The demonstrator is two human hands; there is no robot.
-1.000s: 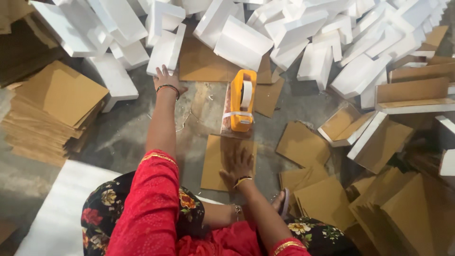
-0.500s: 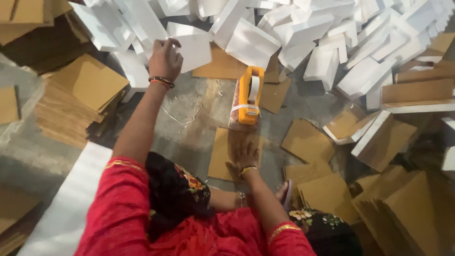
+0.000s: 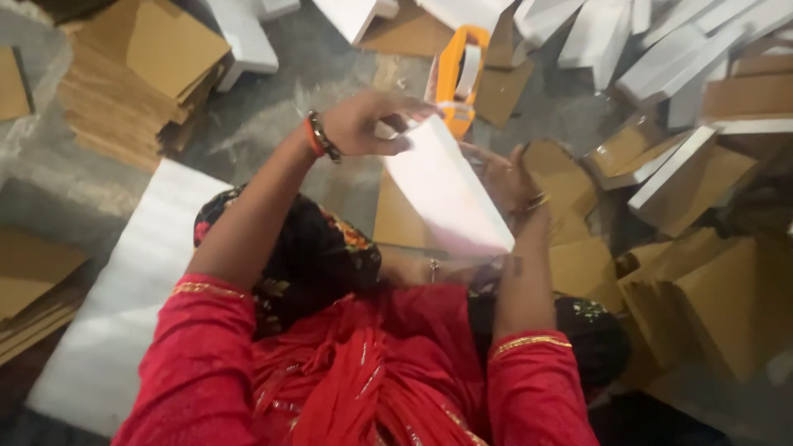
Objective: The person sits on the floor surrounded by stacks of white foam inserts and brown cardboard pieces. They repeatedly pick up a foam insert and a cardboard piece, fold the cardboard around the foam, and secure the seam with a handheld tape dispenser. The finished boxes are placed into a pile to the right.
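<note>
While you sit on the grey floor, your left hand is raised in front of you, its fingers curled over the top edge of a white box and pinching it. The box is held in the air above your lap, tilted, its broad white face turned toward you. Your right hand sits against the box's far right side, mostly hidden behind it, so you cannot tell from here whether those fingers are clamped on it or only resting there. Just beyond the box, an orange tape dispenser stands on the floor, near your left fingertips but not touching them. A brown cardboard sheet lies flat under the box. A stack of brown cardboard sheets sits well off to your left, a large white sheet lies beside your left knee, and white boxes and brown flats are scattered to your right and ahead
</note>
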